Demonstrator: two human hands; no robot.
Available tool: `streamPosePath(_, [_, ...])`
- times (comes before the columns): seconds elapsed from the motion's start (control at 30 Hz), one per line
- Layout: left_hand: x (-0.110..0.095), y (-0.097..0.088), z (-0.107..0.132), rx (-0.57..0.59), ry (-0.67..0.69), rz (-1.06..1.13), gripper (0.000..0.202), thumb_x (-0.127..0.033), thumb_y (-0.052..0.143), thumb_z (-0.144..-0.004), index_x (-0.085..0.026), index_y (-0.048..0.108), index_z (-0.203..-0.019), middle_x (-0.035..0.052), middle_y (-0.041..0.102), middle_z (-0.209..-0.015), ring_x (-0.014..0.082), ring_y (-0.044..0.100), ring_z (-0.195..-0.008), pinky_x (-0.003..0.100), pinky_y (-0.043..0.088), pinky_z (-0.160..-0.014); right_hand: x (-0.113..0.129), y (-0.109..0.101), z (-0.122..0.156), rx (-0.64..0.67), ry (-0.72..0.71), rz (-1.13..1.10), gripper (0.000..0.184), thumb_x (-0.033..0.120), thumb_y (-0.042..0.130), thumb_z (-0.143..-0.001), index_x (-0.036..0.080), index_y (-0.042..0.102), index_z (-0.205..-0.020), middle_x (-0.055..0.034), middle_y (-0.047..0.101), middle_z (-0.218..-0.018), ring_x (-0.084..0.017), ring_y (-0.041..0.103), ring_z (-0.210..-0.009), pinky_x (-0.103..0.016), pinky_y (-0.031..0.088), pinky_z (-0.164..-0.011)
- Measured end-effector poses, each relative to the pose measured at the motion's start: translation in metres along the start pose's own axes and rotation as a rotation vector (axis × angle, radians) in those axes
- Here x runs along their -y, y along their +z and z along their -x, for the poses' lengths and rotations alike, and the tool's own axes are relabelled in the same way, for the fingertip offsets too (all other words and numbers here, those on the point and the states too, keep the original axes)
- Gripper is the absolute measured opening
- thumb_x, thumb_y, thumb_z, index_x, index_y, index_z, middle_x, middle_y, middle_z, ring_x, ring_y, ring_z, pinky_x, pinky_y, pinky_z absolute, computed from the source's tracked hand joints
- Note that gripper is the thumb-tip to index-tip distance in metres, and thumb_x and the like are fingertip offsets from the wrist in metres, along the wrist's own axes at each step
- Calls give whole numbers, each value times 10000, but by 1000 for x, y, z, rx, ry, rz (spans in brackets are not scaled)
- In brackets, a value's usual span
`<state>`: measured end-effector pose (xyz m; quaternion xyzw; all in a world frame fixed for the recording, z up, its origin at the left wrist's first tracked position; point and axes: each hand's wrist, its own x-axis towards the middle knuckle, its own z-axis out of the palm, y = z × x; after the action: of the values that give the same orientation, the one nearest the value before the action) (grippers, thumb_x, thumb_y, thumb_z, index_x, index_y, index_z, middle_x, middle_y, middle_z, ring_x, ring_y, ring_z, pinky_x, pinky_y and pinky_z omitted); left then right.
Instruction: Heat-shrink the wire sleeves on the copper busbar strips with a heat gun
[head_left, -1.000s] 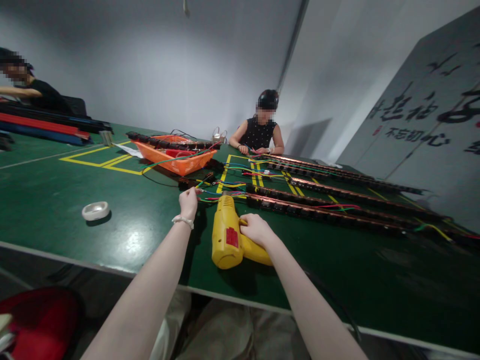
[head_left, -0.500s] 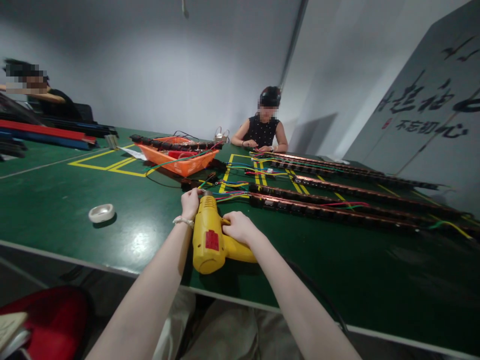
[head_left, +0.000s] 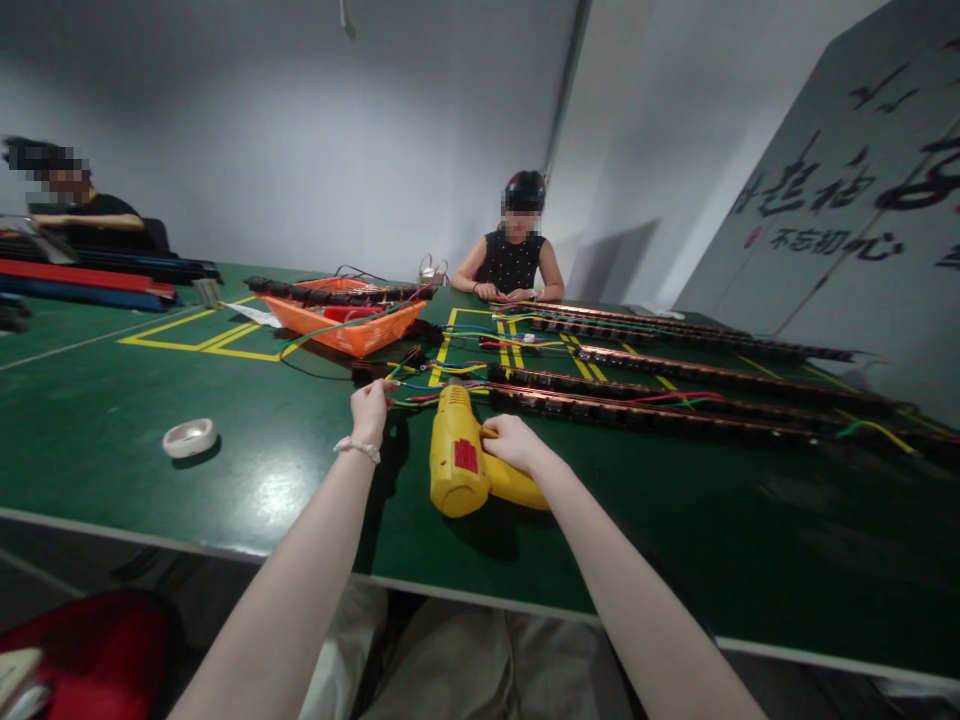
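My right hand [head_left: 514, 442] is closed around the handle of a yellow heat gun [head_left: 452, 455] with a red label. Its nozzle points away from me, over the coloured wires [head_left: 425, 400] at the end of a long black-and-copper strip [head_left: 637, 418]. To the left of the nozzle, my left hand [head_left: 369, 410] pinches wire ends between thumb and fingers. How many wires it holds is too small to tell. Part of the wires is hidden by the nozzle.
An orange basket [head_left: 360, 340] with strips across it stands beyond my left hand. A white ring-shaped object [head_left: 190, 438] lies on the green table [head_left: 262, 500]. More strips [head_left: 712, 372] stretch rightward. One co-worker [head_left: 516, 262] sits opposite, another [head_left: 105, 210] at far left.
The heat gun has moved right, away from my left hand, with my right hand on it. My left hand has shifted slightly left, drawing the wires out. The view has turned slightly right.
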<state>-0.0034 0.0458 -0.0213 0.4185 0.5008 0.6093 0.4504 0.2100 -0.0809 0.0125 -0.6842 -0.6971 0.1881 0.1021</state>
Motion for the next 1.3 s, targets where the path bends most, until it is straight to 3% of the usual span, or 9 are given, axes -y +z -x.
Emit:
streamPosePath(0.2, [-3, -1, 2, -19, 5, 7, 310, -315, 467, -667, -102, 685, -723, 109, 697, -850, 120, 521, -540, 235, 376, -517, -23, -10, 12, -44, 80, -37, 297, 397, 520, -895, 133, 591, -1010, -42, 608, -972, -160, 589, -853, -347, 498, -761])
streamPosePath(0.53, [7, 4, 1, -53, 71, -10, 338, -343, 455, -690, -101, 688, -721, 110, 692, -807, 137, 525, -533, 258, 392, -539, -20, -12, 12, -68, 72, 50, 278, 386, 523, -897, 131, 601, -973, -35, 619, -930, -154, 596, -835, -347, 501, -761])
streamPosePath(0.67, [10, 7, -2, -63, 99, -44, 355, -348, 437, -710, -104, 693, -728, 105, 695, -794, 144, 530, -535, 269, 406, -565, -7, -3, 7, -42, 41, 78, 274, 386, 524, -896, 132, 604, -961, -33, 620, -922, -150, 596, -826, -340, 502, -753])
streamPosePath(0.87, [13, 5, -6, -63, 110, -58, 382, -354, 429, -711, -92, 704, -751, 101, 695, -778, 154, 548, -547, 276, 425, -579, 42, 16, -3, -29, -57, 127, 260, 381, 535, -889, 141, 607, -958, -40, 620, -953, -158, 592, -867, -352, 493, -782])
streamPosePath(1.0, [15, -1, -14, -11, 55, -48, 377, -358, 466, -700, -90, 719, -781, 86, 687, -719, 184, 594, -650, 282, 454, -652, 67, 22, -8, -18, -104, 149, 239, 366, 543, -886, 147, 608, -954, -40, 622, -954, -154, 594, -867, -349, 495, -783])
streamPosePath(1.3, [14, -3, -20, -8, 54, -52, 357, -355, 490, -690, -91, 717, -765, 97, 697, -762, 211, 623, -773, 301, 468, -754, 70, 19, -5, -8, -133, 148, 246, 370, 534, -892, 146, 607, -964, -41, 622, -954, -157, 596, -873, -349, 497, -780])
